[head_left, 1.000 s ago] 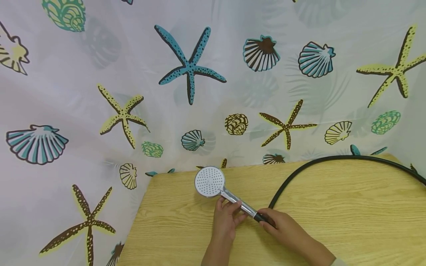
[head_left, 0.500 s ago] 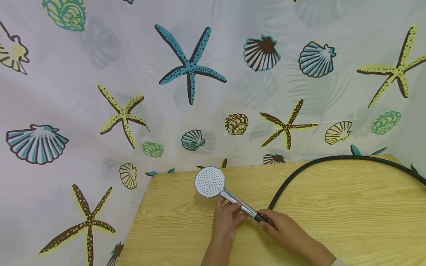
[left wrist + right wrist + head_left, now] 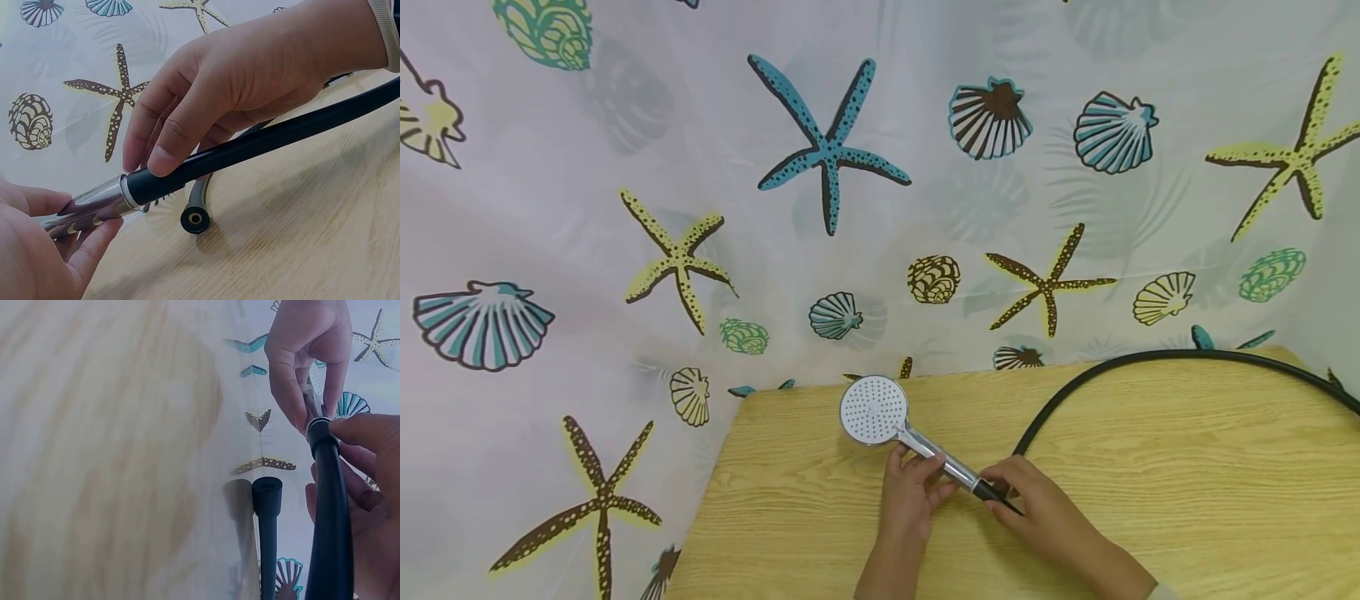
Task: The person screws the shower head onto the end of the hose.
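A chrome shower head [image 3: 873, 409] with a white spray face is held at an angle above the wooden tabletop. My left hand [image 3: 910, 500] grips its chrome handle [image 3: 103, 199], thumb on one side and fingers on the other. At the handle's lower end sits the black connector [image 3: 150, 185] of a shower hose [image 3: 1120, 362]. My right hand [image 3: 1041, 512] pinches this connector between thumb and fingers, close to the joint. Whether threads are engaged inside is hidden. The hose's other end [image 3: 267, 494], a black nut with a hole, hangs free near the joint.
The wooden tabletop [image 3: 775, 533] runs below both hands. A white curtain [image 3: 925, 208] printed with starfish and shells stands behind and to the left. The hose arcs along the back edge and leaves the view at the right.
My right hand's fingers have shifted slightly on the connector, with the index finger a little higher and more bent. The left hand and shower head have stayed in place.
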The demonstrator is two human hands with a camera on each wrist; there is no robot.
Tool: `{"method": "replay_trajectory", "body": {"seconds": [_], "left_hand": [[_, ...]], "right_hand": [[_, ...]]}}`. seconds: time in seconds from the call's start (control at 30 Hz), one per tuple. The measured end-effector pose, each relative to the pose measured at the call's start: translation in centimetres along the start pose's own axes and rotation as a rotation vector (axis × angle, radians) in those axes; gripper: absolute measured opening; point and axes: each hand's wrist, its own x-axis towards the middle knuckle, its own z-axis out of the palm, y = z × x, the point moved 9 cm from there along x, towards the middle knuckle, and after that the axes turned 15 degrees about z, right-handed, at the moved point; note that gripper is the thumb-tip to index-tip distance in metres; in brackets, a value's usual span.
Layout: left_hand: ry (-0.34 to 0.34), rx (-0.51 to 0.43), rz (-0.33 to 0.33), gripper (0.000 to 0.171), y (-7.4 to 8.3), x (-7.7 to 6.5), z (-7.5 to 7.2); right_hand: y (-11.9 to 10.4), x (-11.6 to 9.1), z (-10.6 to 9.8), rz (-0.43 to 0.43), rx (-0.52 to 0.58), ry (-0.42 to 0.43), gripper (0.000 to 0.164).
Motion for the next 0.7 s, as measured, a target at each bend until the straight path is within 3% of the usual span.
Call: {"method": "replay_trajectory", "body": {"seconds": [0.3, 0.7], "left_hand": [[-0.003, 0.010, 0.007, 0.065, 0.13, -0.03, 0.11], [-0.008, -0.004, 0.005, 0.066, 0.35, -0.05, 0.35]], "right_hand": [[-0.28, -0.08, -0.18, -0.031, 0.002, 0.011, 0.033], [0.29, 0.03, 0.14, 0.022, -0.010, -0.041, 0.031]]}}
